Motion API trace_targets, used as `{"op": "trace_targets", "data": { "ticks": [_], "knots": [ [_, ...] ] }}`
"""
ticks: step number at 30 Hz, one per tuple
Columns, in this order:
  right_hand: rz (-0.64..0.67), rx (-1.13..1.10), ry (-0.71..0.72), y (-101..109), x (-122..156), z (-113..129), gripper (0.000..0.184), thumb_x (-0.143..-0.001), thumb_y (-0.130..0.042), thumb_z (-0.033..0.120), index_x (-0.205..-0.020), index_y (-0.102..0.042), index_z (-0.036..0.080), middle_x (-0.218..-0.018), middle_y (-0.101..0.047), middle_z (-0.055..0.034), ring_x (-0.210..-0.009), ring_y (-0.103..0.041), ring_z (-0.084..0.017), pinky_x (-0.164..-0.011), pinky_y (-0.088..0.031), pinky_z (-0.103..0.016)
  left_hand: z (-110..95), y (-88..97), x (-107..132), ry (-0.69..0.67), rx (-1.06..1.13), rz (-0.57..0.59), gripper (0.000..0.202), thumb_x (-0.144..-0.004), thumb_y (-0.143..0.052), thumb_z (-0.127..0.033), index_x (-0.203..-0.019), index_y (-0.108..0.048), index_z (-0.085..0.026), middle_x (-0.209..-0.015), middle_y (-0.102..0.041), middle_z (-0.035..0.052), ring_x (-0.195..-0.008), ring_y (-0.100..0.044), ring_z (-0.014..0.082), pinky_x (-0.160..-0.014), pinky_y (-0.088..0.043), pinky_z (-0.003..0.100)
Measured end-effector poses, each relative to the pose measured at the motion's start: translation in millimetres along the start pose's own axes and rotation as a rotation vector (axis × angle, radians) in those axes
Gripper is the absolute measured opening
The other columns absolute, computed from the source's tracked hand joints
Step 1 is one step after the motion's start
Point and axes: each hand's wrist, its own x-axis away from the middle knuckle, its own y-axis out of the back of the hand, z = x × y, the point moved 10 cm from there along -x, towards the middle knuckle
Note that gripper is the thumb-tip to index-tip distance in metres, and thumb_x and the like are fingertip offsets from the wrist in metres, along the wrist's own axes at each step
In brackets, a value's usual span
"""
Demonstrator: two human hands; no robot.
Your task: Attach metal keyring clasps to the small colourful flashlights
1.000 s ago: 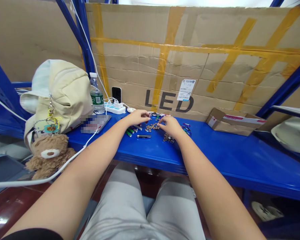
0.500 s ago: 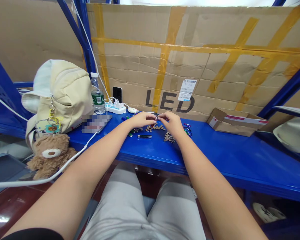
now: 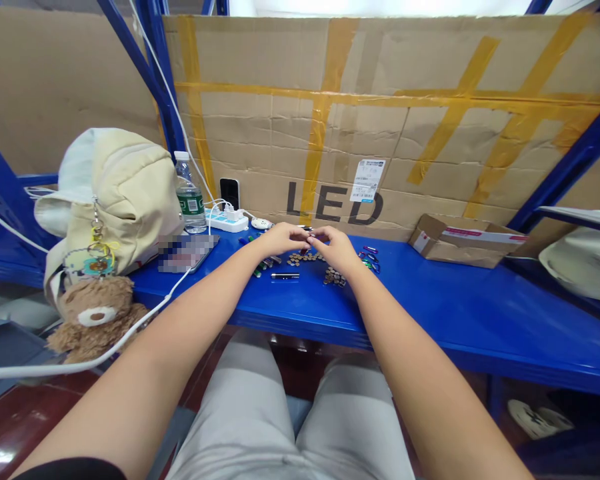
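My left hand [image 3: 284,239] and my right hand [image 3: 336,247] meet fingertip to fingertip above the blue shelf [image 3: 410,293]. Both have their fingers pinched together; whatever lies between them is too small and hidden to name. Below the hands is a spread of small round coin-like pieces [image 3: 300,260], and a second pile of small round pieces [image 3: 334,277] lies by my right wrist. Nearer the shelf's front edge lies a short black tube with silvery ends [image 3: 285,275]. Slim green and dark pieces [image 3: 261,267] show beside my left hand. Coloured metallic loops [image 3: 371,260] lie right of my right hand.
At left are a cream backpack [image 3: 125,180] with a teddy bear charm [image 3: 97,317], a water bottle [image 3: 190,197], a phone [image 3: 187,253] and a power strip [image 3: 226,219]. A white cable [image 3: 130,337] crosses the left side. An open cardboard box [image 3: 467,243] stands at right.
The view has shifted slightly, so the surroundings sit a little further left. My fingertips have drawn closer together, and the small object glimpsed between them is now hidden.
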Motion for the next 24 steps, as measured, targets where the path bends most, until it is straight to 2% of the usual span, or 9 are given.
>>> {"op": "trace_targets", "data": {
  "ticks": [3, 5, 6, 8, 12, 16, 20, 24],
  "knots": [
    [-0.118, -0.058, -0.062, 18, -2, -7, 0.017, -0.077, -0.061, 0.032, -0.084, -0.063, 0.017, -0.091, -0.070, -0.0071, -0.083, -0.063, -0.019, -0.079, -0.048, -0.035, 16, 18.8, -9, 0.057, -0.082, -0.087, 0.035, -0.086, -0.053, -0.038, -0.106, -0.067, -0.015, -0.096, -0.072, 0.0063, -0.089, -0.065, 0.0174, -0.084, -0.049, 0.030],
    [-0.225, -0.122, -0.116, 34, -1, -15, 0.021, -0.077, -0.060, 0.037, -0.085, -0.061, 0.017, -0.087, -0.070, -0.0067, -0.081, -0.063, -0.019, -0.077, -0.049, -0.034, 38, 42.4, -12, 0.167, -0.316, -0.201, 0.034, -0.089, -0.044, -0.034, -0.103, -0.069, -0.016, -0.099, -0.072, 0.0067, -0.092, -0.064, 0.0181, -0.088, -0.047, 0.030],
    [-0.268, -0.148, -0.144, 40, -1, -19, 0.022, -0.077, -0.059, 0.038, -0.085, -0.060, 0.017, -0.086, -0.070, -0.0066, -0.080, -0.063, -0.019, -0.076, -0.049, -0.034, 49, 49.5, -14, 0.223, -0.468, -0.202, 0.032, -0.089, -0.043, -0.030, -0.101, -0.070, -0.017, -0.104, -0.071, 0.0072, -0.097, -0.063, 0.0196, -0.090, -0.046, 0.031],
    [-0.321, -0.177, -0.189, 48, 0, -26, 0.022, -0.077, -0.060, 0.038, -0.084, -0.058, 0.018, -0.085, -0.069, -0.0065, -0.080, -0.063, -0.019, -0.074, -0.049, -0.033, 76, 49.6, -17, 0.327, -0.701, -0.074, 0.031, -0.085, -0.045, -0.025, -0.101, -0.071, -0.019, -0.110, -0.070, 0.0066, -0.103, -0.061, 0.0201, -0.091, -0.044, 0.027],
    [-0.343, -0.161, -0.192, 52, 0, -29, 0.020, -0.076, -0.060, 0.037, -0.081, -0.057, 0.018, -0.085, -0.069, -0.0062, -0.080, -0.063, -0.019, -0.075, -0.048, -0.033, 104, 40.9, -22, 0.358, -0.769, 0.035, 0.022, -0.073, -0.057, -0.024, -0.086, -0.074, -0.021, -0.092, -0.073, 0.0067, -0.093, -0.064, 0.0216, -0.088, -0.044, 0.026],
    [-0.336, -0.161, -0.173, 51, -1, -28, 0.020, -0.075, -0.061, 0.037, -0.081, -0.058, 0.018, -0.085, -0.069, -0.0058, -0.079, -0.062, -0.018, -0.075, -0.048, -0.032, 103, 26.7, -29, 0.328, -0.798, 0.088, 0.025, -0.073, -0.056, -0.026, -0.089, -0.075, -0.021, -0.094, -0.073, 0.0081, -0.088, -0.065, 0.0225, -0.085, -0.045, 0.028],
    [-0.338, -0.152, -0.170, 53, -1, -25, 0.018, -0.076, -0.061, 0.035, -0.080, -0.057, 0.018, -0.083, -0.069, -0.0053, -0.078, -0.062, -0.018, -0.074, -0.048, -0.032, 92, 14.7, -36, 0.276, -0.809, 0.133, 0.028, -0.075, -0.055, -0.029, -0.094, -0.075, -0.025, -0.099, -0.073, 0.0030, -0.090, -0.064, 0.0191, -0.082, -0.045, 0.023],
    [-0.332, -0.151, -0.172, 53, 0, -23, 0.017, -0.076, -0.060, 0.035, -0.079, -0.056, 0.019, -0.083, -0.069, -0.0049, -0.077, -0.062, -0.018, -0.074, -0.048, -0.032, 87, 10.6, -36, 0.287, -0.837, 0.152, 0.032, -0.073, -0.053, -0.022, -0.096, -0.075, -0.025, -0.095, -0.074, 0.0026, -0.085, -0.065, 0.0190, -0.079, -0.046, 0.023]
  ]
}}
